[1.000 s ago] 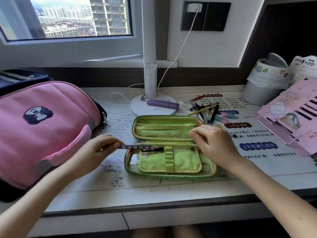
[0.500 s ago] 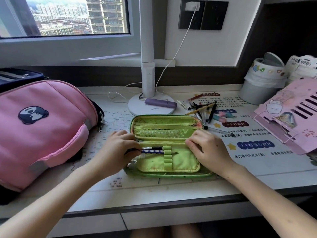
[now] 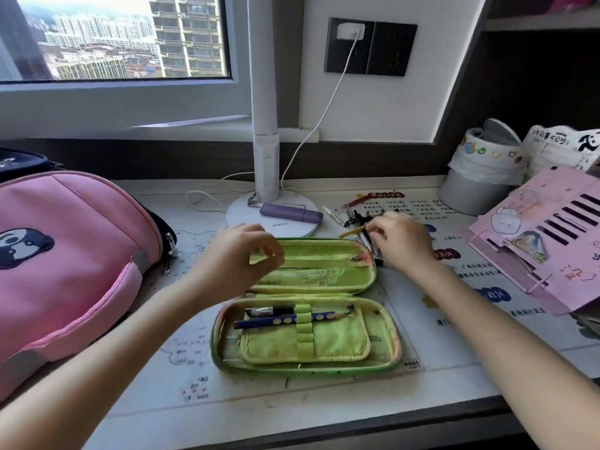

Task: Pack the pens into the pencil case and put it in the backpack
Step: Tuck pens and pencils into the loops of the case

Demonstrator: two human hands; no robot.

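bright daylight from window | soft shadows | edges warped

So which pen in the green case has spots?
The yellow-spotted blue pen, held under the green elastic loop just nearer you than the plain black-and-silver pen.

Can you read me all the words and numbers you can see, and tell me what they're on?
Nothing is clear enough to quote.
Desk mat: Chinese print in labels and columns, too blurred to read.
Lamp base: a small grey mark, too small to read.
White bag: dark characters, too blurred to read.
Pink card: red scribbles, unreadable.
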